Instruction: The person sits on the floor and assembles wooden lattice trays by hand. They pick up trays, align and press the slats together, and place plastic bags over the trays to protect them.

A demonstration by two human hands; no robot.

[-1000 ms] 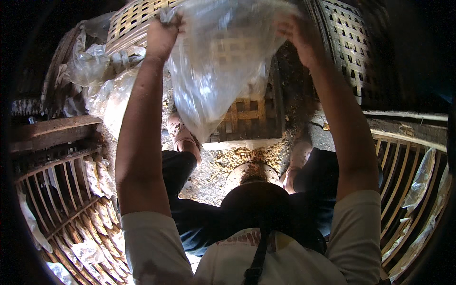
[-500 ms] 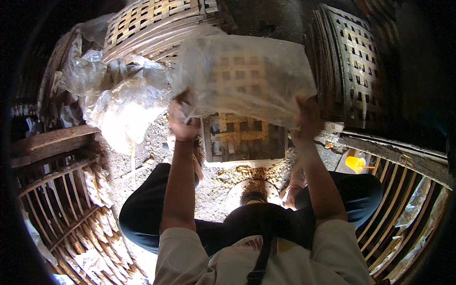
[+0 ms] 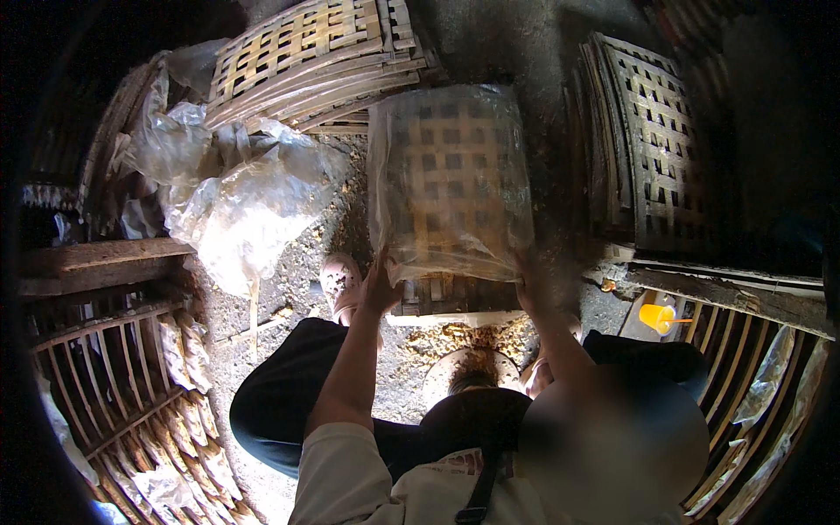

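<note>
A clear plastic sheet (image 3: 451,184) lies spread over a woven bamboo lattice tray (image 3: 446,294), whose near edge shows bare below the sheet. The lattice shows through the plastic. At the sheet's near left corner, my left hand (image 3: 382,284) is closed on the plastic. My right hand (image 3: 530,282) holds the near right corner; its fingers are partly blurred. Just this side of the tray, yellowish crumbs (image 3: 455,336) are scattered around a round pale disc-like base (image 3: 435,374) between my feet.
Crumpled plastic sheets (image 3: 245,201) are heaped at the left, beside stacked lattice trays (image 3: 297,48). More lattice trays (image 3: 661,131) lean at the right. Slatted racks (image 3: 114,367) flank me on both sides. A yellow cup (image 3: 656,317) with a stick stands by the right rack.
The plastic sheet has come down from the air and now lies flatter over the tray. Both hands have moved nearer to me and closer together, still holding its near corners.
</note>
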